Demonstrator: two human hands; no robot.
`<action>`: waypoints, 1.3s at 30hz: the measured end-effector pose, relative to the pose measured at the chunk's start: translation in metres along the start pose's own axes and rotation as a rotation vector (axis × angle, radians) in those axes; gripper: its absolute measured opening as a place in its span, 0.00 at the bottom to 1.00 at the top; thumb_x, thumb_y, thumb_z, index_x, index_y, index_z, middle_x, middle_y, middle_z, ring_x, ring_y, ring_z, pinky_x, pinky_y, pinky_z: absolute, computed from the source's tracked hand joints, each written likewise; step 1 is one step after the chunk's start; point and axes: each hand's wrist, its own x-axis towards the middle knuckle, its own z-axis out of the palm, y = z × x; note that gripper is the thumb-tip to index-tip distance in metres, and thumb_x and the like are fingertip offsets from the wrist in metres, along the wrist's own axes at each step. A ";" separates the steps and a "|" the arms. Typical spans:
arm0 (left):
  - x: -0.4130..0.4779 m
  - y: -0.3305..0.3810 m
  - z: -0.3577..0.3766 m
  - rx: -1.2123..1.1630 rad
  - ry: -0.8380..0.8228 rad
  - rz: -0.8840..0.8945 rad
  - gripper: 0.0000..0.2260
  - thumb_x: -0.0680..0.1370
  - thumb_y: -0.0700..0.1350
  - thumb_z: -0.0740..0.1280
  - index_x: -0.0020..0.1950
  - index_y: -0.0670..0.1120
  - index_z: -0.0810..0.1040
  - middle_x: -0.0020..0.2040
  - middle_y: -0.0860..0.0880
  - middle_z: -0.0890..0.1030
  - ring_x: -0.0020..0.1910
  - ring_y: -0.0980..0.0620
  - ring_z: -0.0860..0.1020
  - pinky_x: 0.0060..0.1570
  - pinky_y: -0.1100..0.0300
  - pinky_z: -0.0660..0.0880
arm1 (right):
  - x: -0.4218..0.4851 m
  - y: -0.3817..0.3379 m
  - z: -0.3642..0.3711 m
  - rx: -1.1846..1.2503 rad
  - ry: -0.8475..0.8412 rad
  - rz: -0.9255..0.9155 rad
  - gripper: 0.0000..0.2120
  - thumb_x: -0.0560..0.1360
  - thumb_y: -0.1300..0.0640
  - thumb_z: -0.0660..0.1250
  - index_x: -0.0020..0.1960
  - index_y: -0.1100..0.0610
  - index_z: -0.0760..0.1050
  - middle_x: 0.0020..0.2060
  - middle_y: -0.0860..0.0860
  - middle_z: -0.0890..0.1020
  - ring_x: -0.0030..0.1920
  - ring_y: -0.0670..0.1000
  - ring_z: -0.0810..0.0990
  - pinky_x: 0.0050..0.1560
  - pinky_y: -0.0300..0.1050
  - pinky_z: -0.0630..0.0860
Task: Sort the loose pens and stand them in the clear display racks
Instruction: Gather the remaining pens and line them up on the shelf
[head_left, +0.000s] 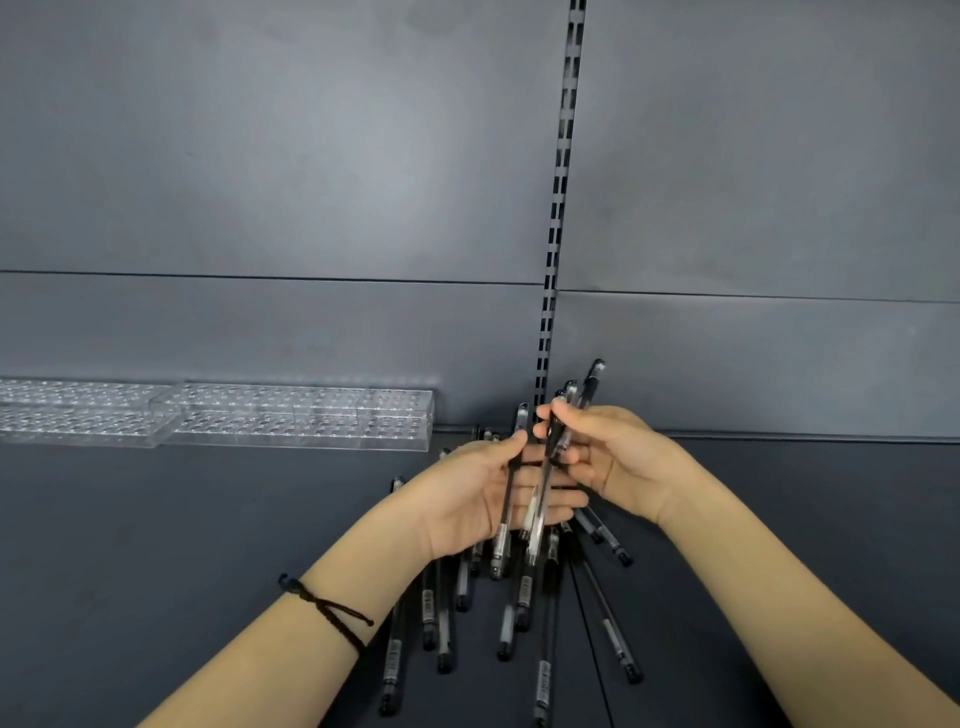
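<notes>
- Head view: the left hand lies palm up above the shelf, fingers loosely spread. Its thumb presses a few held pens against the palm.
- The right hand is just beside the left, their fingertips overlapping. It pinches the raised pens between thumb and fingers. Their capped ends point up toward the back panel, and their lower ends cross the left palm.
- Under both hands the loose pens lie in a fanned heap on the shelf. They are dark, and some have clear barrels.
- Two clear display racks stand end to end along the back panel, to the left of the hands and apart from the heap.
- A black cord bracelet circles the left wrist.
- A slotted upright runs down the panel behind the hands.
</notes>
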 end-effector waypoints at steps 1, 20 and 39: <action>0.000 0.001 0.000 0.002 -0.009 0.008 0.20 0.84 0.49 0.55 0.63 0.36 0.76 0.59 0.34 0.80 0.58 0.37 0.80 0.57 0.48 0.78 | 0.001 0.001 -0.001 -0.019 0.014 -0.016 0.10 0.77 0.57 0.67 0.52 0.63 0.79 0.36 0.51 0.84 0.25 0.43 0.71 0.23 0.33 0.68; 0.011 0.001 -0.004 -0.111 0.288 0.189 0.06 0.81 0.46 0.63 0.50 0.44 0.76 0.39 0.48 0.84 0.36 0.54 0.82 0.31 0.64 0.76 | -0.009 0.005 0.005 -0.490 0.159 -0.182 0.16 0.79 0.47 0.62 0.53 0.58 0.81 0.26 0.46 0.69 0.25 0.44 0.64 0.24 0.34 0.60; 0.013 0.005 -0.013 -0.405 0.316 0.181 0.05 0.78 0.36 0.65 0.51 0.39 0.79 0.40 0.46 0.81 0.34 0.54 0.80 0.32 0.64 0.79 | 0.002 0.013 -0.010 -1.084 0.328 -0.232 0.11 0.74 0.40 0.67 0.44 0.48 0.79 0.35 0.45 0.80 0.40 0.44 0.79 0.44 0.43 0.77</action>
